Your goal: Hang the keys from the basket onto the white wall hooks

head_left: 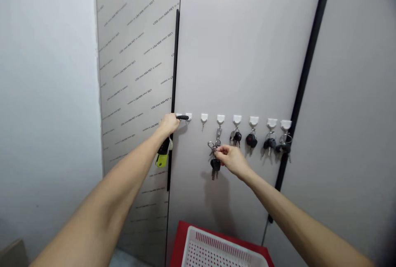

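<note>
My left hand is closed at the left end of a row of white wall hooks. A dark green, cord-like piece sticks out of its fingers in front of a hook, and below it hang a black key fob and a lime-green tag. Most of what this hand grips is hidden. My right hand pinches a bunch of keys by its ring area. That bunch hangs by a silver clip from a white hook. To its left, a bare hook shows.
Further right, more hooks carry key bunches, among them one with a round black fob. Long black handles run along the pale cabinet doors. Below, a white perforated basket rests on a red surface.
</note>
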The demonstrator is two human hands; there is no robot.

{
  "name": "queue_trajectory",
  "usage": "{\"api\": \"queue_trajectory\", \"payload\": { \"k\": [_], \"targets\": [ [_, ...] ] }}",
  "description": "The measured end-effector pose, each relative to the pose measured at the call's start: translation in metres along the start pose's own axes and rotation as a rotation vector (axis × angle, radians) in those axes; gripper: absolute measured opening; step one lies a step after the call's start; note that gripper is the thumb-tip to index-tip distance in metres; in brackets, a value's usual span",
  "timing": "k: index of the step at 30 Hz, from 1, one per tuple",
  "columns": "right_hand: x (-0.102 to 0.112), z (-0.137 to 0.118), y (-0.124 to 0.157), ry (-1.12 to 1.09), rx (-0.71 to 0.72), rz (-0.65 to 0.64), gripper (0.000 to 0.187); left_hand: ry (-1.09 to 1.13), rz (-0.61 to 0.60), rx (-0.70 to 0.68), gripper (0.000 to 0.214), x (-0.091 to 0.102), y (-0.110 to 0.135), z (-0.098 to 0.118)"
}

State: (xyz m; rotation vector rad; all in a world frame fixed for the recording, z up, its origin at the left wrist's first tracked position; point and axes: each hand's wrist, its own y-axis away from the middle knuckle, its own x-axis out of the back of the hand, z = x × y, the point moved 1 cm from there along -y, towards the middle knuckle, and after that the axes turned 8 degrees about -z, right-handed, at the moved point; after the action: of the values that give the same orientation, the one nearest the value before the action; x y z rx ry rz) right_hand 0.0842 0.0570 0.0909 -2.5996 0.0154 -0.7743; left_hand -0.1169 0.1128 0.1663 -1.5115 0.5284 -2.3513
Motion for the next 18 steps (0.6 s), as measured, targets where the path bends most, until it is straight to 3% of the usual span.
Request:
{"api": "queue_trajectory", "payload": {
  "k": [4, 10, 12, 15, 18],
  "targets": [
    [0.005, 0.014, 0.011, -0.018, -0.053, -0.020, 0.004, -0.137, -0.069, -0.033, 0.034, 0.007, -0.005, 0.008],
    [0.009, 0.033, 0.019, -0.070, -0.106, -0.015, 0.005, -0.192, -0.075, -0.099, 0.037, 0.016, -0.011, 0.018],
    [0.009, 0.038, 0.021, -0.087, -0.132, -0.027, 0.005, -0.198, -0.148, -0.159, 0.038, 0.014, -0.014, 0.020],
    [0.008, 0.046, 0.025, -0.103, -0.164, -0.038, 0.005, -0.146, -0.259, -0.255, 0.036, 0.009, -0.019, 0.018],
    [0.009, 0.051, 0.028, -0.107, -0.177, -0.048, 0.005, 0.009, -0.216, -0.176, 0.035, 0.008, -0.026, 0.008]
  ]
}}
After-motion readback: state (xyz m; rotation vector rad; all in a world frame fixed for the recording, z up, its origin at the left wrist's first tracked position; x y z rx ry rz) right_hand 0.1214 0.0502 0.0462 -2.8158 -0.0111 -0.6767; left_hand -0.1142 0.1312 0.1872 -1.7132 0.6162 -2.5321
